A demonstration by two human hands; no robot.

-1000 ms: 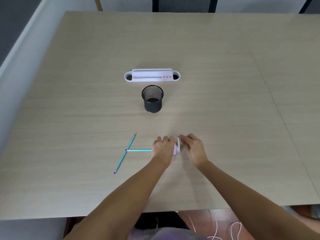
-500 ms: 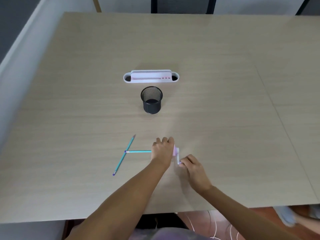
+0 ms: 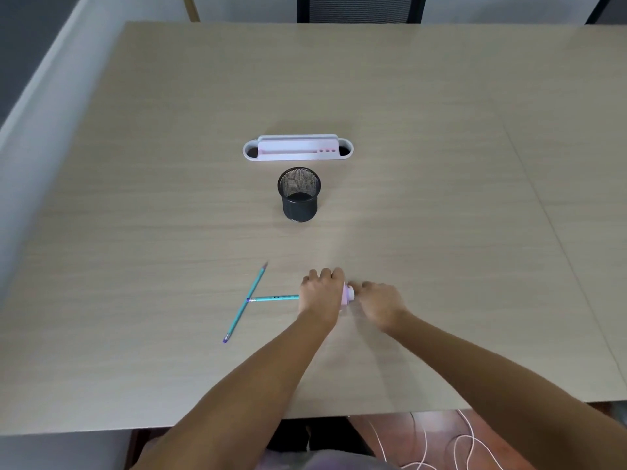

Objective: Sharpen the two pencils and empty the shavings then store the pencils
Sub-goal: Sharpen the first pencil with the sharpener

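Note:
My left hand (image 3: 321,295) is closed over a small pink sharpener (image 3: 347,295) that rests on the table. A teal pencil (image 3: 274,298) sticks out leftward from under that hand, lying level; its tip end is hidden. My right hand (image 3: 380,304) grips the sharpener's crank on its right side. A second teal pencil (image 3: 245,303) lies loose on the table, slanted, with its point up and right and its purple end down left. The held pencil's end touches its middle.
A black mesh cup (image 3: 299,195) stands beyond my hands at the table's middle. Behind it sits a white and pink desk organizer (image 3: 298,149). A chair (image 3: 359,10) is at the far edge. White cables (image 3: 441,442) lie on the floor below the near edge.
My right hand dropped toward me and then came back up against the sharpener's right side, a turning motion. The left hand and both pencils stayed in place.

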